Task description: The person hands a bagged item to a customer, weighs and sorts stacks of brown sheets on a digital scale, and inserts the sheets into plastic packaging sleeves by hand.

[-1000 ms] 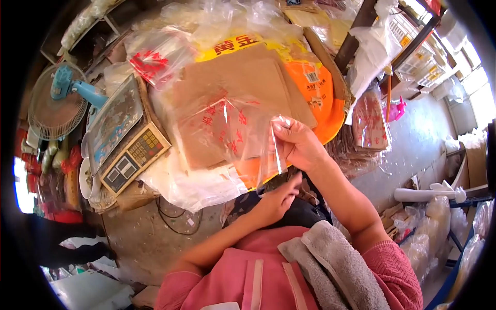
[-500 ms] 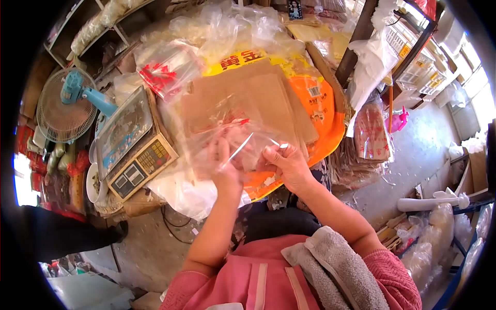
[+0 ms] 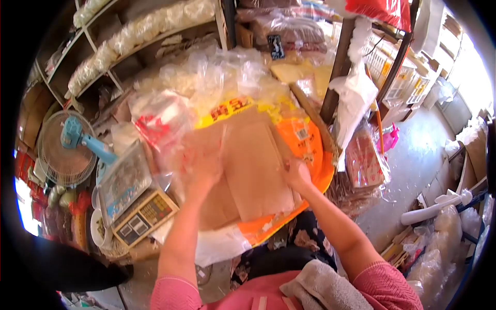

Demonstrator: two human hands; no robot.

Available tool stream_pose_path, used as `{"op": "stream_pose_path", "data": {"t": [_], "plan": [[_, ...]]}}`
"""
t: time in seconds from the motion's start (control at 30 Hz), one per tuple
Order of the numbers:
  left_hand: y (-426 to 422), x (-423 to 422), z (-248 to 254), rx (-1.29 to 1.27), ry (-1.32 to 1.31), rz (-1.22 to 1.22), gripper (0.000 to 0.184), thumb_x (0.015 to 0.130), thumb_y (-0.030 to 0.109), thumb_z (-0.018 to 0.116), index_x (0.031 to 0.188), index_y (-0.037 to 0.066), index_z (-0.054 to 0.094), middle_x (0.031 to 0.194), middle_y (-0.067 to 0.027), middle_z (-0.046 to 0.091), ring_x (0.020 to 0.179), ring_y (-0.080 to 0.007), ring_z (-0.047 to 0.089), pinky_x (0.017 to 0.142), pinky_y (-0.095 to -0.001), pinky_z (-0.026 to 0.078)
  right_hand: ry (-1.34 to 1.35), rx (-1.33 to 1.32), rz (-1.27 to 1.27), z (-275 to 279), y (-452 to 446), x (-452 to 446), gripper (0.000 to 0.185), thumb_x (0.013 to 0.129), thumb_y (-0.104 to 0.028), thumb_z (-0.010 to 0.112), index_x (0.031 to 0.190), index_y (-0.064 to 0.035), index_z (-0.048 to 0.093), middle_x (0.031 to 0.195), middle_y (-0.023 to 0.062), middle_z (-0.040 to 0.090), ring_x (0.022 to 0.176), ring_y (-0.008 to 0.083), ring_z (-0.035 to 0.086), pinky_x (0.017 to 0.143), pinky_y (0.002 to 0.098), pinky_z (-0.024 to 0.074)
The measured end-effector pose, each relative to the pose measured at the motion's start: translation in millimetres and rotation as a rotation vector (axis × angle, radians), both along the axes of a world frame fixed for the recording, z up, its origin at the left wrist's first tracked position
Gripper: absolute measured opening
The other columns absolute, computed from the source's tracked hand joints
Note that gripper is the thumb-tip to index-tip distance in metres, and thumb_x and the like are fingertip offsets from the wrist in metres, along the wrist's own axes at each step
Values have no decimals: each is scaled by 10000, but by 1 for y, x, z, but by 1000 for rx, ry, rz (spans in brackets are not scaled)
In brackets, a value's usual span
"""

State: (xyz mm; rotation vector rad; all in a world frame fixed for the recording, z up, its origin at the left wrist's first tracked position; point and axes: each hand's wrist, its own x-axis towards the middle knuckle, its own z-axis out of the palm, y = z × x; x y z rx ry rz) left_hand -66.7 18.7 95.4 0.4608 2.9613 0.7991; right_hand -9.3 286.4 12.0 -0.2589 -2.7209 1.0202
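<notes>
Brown cardboard sheets [image 3: 253,170] lie stacked and overlapping on the orange and yellow printed plastic sack [image 3: 310,137]. At their right edge is my right hand [image 3: 297,175], its fingers curled closed on the side of the cardboard. My left hand [image 3: 205,164] is over the left part of the sheets, smeared by motion, so its fingers cannot be made out. Near it, a blurred clear plastic film with red print [image 3: 181,147] covers the sheets' left side; whether the hand holds it cannot be told.
Left of the work stand a weighing scale [image 3: 142,212] and a blue-and-white fan [image 3: 67,147]. Crumpled clear plastic bags [image 3: 206,72] are heaped behind. A dark post [image 3: 338,72] rises at the back right. Another person's dark-clothed limb [image 3: 67,263] shows at lower left.
The clear plastic bag with red print is no longer stretched between both hands. My left hand has moved left and up; my right hand has moved to the cardboard's right edge. The view has shifted.
</notes>
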Motion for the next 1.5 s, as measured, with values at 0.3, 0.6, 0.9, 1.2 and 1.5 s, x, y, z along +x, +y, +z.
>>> {"op": "stream_pose_path", "data": {"t": [0.3, 0.6, 0.9, 1.2, 1.5], "plan": [[49, 51, -96, 262, 282, 281, 243, 825, 58, 494, 1036, -58, 468, 1029, -258, 524, 973, -401, 487, 866, -458, 402, -336, -18, -74, 37, -3, 33, 511, 672, -391, 762, 926, -6, 543, 781, 142, 613, 747, 275, 607, 642, 360, 471], [18, 21, -24, -41, 163, 158, 284, 875, 275, 469, 899, 17, 587, 799, -194, 605, 794, -368, 598, 722, -476, 460, -21, -354, -383, -42, -15, 106, 527, 637, -292, 818, 954, 12, 526, 881, 139, 599, 811, 233, 593, 711, 319, 472], [14, 25, 46, -114, 967, -123, 236, 821, 145, 529, 1050, 88, 546, 879, -127, 574, 739, -326, 596, 659, -419, 493, -337, -1285, -120, -3, -4, 95, 313, 751, -87, 690, 1028, 16, 587, 901, 56, 636, 801, 161, 609, 713, 286, 484], [25, 28, -101, -265, 317, -2, 247, 839, 119, 480, 1073, 98, 554, 876, -176, 592, 743, -337, 624, 605, -437, 510, 36, -1200, 86, 59, 48, 100, 473, 807, 44, 546, 1266, -25, 457, 1113, 58, 596, 986, 155, 574, 843, 307, 477], [27, 11, -80, 240, 308, -80, 188, 840, 146, 521, 786, 8, 636, 694, -224, 606, 625, -346, 605, 544, -423, 459, -117, -1226, 440, 95, 41, 126, 769, 754, 67, 590, 1419, 7, 209, 1368, 78, 395, 1239, 142, 387, 1020, 283, 314]]}}
